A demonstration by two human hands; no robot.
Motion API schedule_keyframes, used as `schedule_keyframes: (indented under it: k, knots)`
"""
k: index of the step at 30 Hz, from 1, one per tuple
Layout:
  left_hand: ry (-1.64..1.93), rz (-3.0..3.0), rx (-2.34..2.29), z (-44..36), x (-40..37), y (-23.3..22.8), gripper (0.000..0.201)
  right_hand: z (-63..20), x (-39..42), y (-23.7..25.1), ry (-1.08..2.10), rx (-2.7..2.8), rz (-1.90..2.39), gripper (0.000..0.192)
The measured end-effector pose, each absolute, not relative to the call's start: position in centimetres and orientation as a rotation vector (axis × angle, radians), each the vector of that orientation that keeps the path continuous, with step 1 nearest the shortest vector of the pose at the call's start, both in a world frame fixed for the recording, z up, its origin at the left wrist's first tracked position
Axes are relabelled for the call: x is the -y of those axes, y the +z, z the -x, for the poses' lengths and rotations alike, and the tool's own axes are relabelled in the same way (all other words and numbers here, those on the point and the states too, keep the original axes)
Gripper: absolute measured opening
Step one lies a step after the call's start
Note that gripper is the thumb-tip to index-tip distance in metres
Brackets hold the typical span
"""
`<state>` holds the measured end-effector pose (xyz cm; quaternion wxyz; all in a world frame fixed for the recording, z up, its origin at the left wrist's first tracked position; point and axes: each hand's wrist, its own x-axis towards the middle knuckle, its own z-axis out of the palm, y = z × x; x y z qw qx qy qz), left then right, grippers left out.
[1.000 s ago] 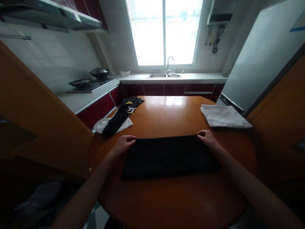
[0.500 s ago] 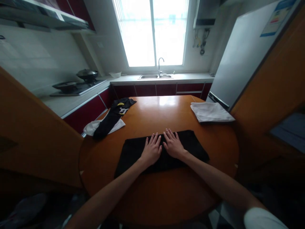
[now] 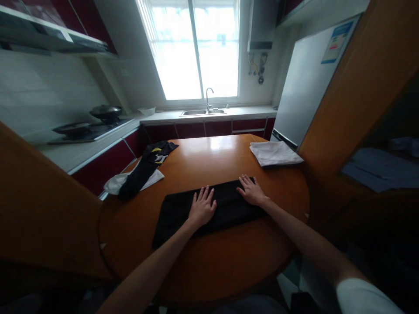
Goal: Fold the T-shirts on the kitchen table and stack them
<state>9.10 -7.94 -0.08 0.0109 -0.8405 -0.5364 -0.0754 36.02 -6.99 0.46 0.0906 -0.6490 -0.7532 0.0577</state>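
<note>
A folded black cloth, perhaps a garment (image 3: 225,209), lies flat near the front of the wooden table. On its middle rests my left hand (image 3: 202,207), palm down with the fingers spread. Farther right, my right hand (image 3: 251,190) lies flat near the cloth's right end, its fingers also apart. Neither hand grips anything. Parts of the cloth are hidden beneath my hands and forearms.
On the table (image 3: 209,159), a black garment with yellow and white print (image 3: 144,168) lies over white cloth (image 3: 153,179) at the left. Folded white cloth (image 3: 276,152) sits at the back right. Beyond are a sink (image 3: 203,112), stove (image 3: 94,131) and refrigerator (image 3: 307,83).
My right hand has slid right across the black cloth, away from my left hand, which stays near the middle. The cloth looks shorter at its right end. The whole view has shifted slightly.
</note>
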Motion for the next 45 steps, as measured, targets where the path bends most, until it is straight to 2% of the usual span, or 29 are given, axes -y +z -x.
schedule_keyframes:
  k: [5, 8, 11, 14, 22, 27, 33, 37, 45]
  knots:
    - [-0.215, 2.638, 1.689, -9.1, 7.8, -0.1, 0.061, -39.1, 7.9, 1.8, 0.082, 2.049, 2.044, 0.065]
    - [-0.231, 2.636, 1.679, -9.1, 7.7, -0.2, 0.061, -35.2, 10.0, 2.1, 0.03, 2.076, 1.893, 0.064]
    - [-0.241, 2.623, 1.666, -9.1, 7.9, -0.1, 0.059, -30.0, 12.4, 1.5, 0.085, 2.247, 1.652, 0.065]
    - [-0.226, 2.623, 1.669, -9.2, 8.1, 0.1, 0.058, -27.5, 13.7, 0.6, 0.179, 2.335, 1.612, 0.069]
    - [-0.222, 2.653, 1.698, -9.2, 8.1, 0.3, 0.061, -35.3, 14.2, -0.3, 0.144, 2.255, 1.948, 0.071]
    - [-0.241, 2.663, 1.695, -9.2, 8.1, 0.0, 0.062, -36.4, 13.1, 0.6, 0.033, 2.087, 2.061, 0.068]
    - [-0.24, 2.654, 1.689, -9.2, 8.2, -0.2, 0.063, -28.9, 9.6, 2.1, 0.115, 2.163, 1.806, 0.061]
    - [-0.244, 2.653, 1.694, -9.1, 8.5, -0.1, 0.062, -25.9, 8.4, 1.0, 0.15, 2.24, 1.78, 0.058]
    - [-0.292, 2.688, 1.728, -9.1, 8.4, -0.3, 0.062, -26.0, 8.0, -0.6, 0.115, 2.274, 1.829, 0.06]
